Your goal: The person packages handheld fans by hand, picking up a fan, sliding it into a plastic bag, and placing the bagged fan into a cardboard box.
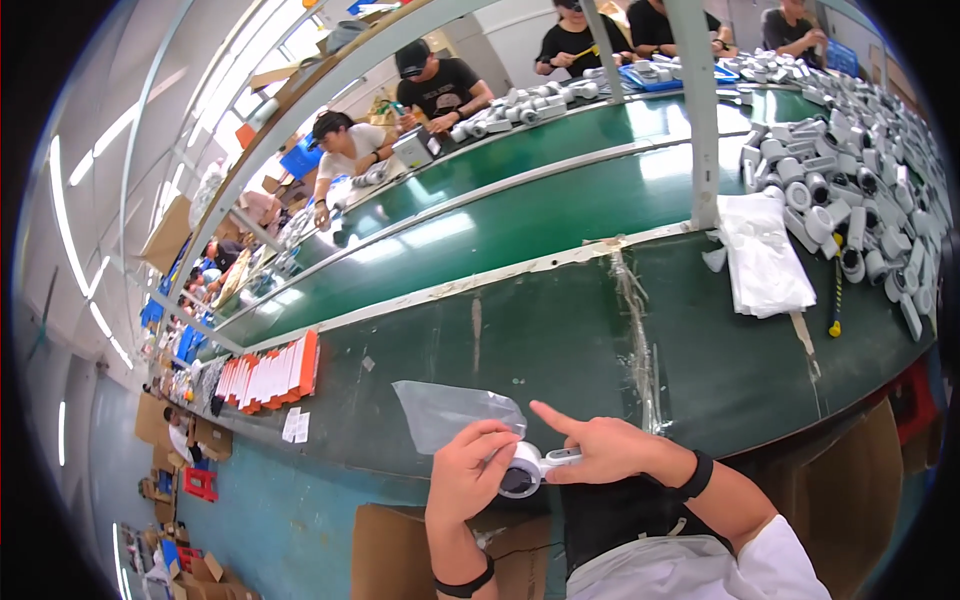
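Observation:
A white handheld device (521, 472) with a round, dark-faced head and a short handle is between my hands at the table's near edge. My right hand (598, 447) grips its handle between thumb and curled fingers, the index finger stretched out toward the bag. My left hand (470, 470) is closed beside the round head, fingertips pinching the edge of a clear plastic bag (445, 412). The bag lies flat and spreads away to the left over the table. Whether my left fingers also touch the device is partly hidden.
A heap of grey-white devices (850, 190) covers the right end of the dark green table (540, 350). Near it lie a stack of white bags (765, 260) and a yellow-black tool (836, 300). Orange-and-white boxes (270, 375) line the left. Co-workers (440, 85) sit across the green belt.

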Tool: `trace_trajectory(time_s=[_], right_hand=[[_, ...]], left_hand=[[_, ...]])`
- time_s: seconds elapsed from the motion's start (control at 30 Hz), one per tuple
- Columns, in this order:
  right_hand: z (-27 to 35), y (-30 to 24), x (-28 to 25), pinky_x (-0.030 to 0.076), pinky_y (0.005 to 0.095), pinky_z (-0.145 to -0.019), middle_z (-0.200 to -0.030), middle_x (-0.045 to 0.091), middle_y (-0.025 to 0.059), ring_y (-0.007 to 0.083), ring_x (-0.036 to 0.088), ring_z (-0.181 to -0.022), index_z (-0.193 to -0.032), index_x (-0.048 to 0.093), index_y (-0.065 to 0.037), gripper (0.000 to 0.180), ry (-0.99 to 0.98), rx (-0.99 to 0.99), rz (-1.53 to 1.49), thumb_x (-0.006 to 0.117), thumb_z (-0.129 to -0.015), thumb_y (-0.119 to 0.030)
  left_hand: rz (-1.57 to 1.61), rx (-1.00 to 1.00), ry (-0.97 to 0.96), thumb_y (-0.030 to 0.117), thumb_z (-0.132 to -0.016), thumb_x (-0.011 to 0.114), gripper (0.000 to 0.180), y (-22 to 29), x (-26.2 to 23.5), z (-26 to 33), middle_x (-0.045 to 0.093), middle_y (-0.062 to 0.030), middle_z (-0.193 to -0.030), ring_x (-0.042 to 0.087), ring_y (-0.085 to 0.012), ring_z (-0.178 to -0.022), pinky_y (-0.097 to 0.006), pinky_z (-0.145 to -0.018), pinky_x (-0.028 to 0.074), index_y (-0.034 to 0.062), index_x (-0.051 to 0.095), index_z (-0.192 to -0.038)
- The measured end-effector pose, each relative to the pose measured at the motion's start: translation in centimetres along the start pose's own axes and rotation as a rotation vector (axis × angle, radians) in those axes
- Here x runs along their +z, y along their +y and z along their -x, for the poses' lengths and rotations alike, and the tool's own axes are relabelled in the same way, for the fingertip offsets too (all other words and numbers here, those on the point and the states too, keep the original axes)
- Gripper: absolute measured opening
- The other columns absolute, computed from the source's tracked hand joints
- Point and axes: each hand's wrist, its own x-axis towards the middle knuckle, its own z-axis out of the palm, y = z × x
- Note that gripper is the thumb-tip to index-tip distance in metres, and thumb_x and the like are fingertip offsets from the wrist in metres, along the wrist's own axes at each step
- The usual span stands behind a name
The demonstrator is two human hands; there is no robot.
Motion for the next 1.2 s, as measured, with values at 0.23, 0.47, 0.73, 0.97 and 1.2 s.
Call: trace_trajectory(time_s=[0.23, 0.47, 0.73, 0.97, 1.2], right_hand=[[0.5, -0.5, -1.3, 0.050, 0.0403, -0.063, -0.063, 0.060, 0.0176, 0.0378, 0.062, -0.063, -0.145, 0.038, -0.024, 0.082, 0.080, -0.098, 0.074, 0.072, -0.074, -0.045], [-0.8, -1.0, -0.3, 0.049, 0.0309, -0.064, -0.070, 0.064, 0.0130, 0.0221, 0.056, -0.056, -0.127, 0.060, -0.017, 0.055, 0.078, -0.036, -0.092, 0.074, -0.075, -0.026], [-0.5, -1.1, 0.8, 0.045, 0.0232, -0.055, -0.073, 0.060, -0.0019, 0.0052, 0.051, -0.059, -0.132, 0.055, -0.007, 0.054, 0.203, 0.062, -0.318, 0.070, -0.080, -0.008], [-1.2, 0.3, 2.4, 0.050, 0.0230, -0.059, -0.089, 0.065, 0.0020, 0.0057, 0.056, -0.068, -0.137, 0.050, -0.008, 0.056, 0.358, 0.103, -0.697, 0.068, -0.084, -0.012], [-1.1, 0.7, 3.7, 0.054, 0.0240, -0.059, -0.092, 0.065, 0.0033, 0.0069, 0.059, -0.071, -0.141, 0.044, -0.010, 0.057, 0.278, 0.095, -0.982, 0.066, -0.089, -0.010]], left_hand=[[-0.107, 0.353, -0.172, 0.006, -0.084, 0.064, 0.012, -1.6, -0.6, -0.5, 0.065, -0.0102, -0.098, 0.056, -0.0280, -0.092, -0.035, -0.079, 0.046, 0.0031, 0.066, -0.095], [-0.020, 0.255, -0.081, 0.007, -0.089, 0.060, 0.010, -1.7, -1.7, 0.9, 0.060, -0.0109, -0.103, 0.057, -0.0296, -0.095, -0.036, -0.082, 0.047, 0.0014, 0.063, -0.097], [-0.011, 0.125, 0.127, 0.007, -0.085, 0.065, 0.011, -1.7, 0.1, 0.7, 0.059, -0.0087, -0.098, 0.058, -0.0277, -0.089, -0.035, -0.077, 0.047, 0.0038, 0.064, -0.096], [-0.392, 0.347, 0.409, 0.008, -0.076, 0.071, 0.017, -1.0, 3.9, -0.5, 0.058, -0.0051, -0.086, 0.055, -0.0265, -0.088, -0.038, -0.076, 0.045, 0.0090, 0.067, -0.092], [-0.339, 0.360, 0.461, 0.001, -0.076, 0.073, 0.018, -2.0, 4.5, 0.3, 0.063, -0.0084, -0.082, 0.059, -0.0249, -0.073, -0.034, -0.064, 0.049, 0.0046, 0.068, -0.093]])
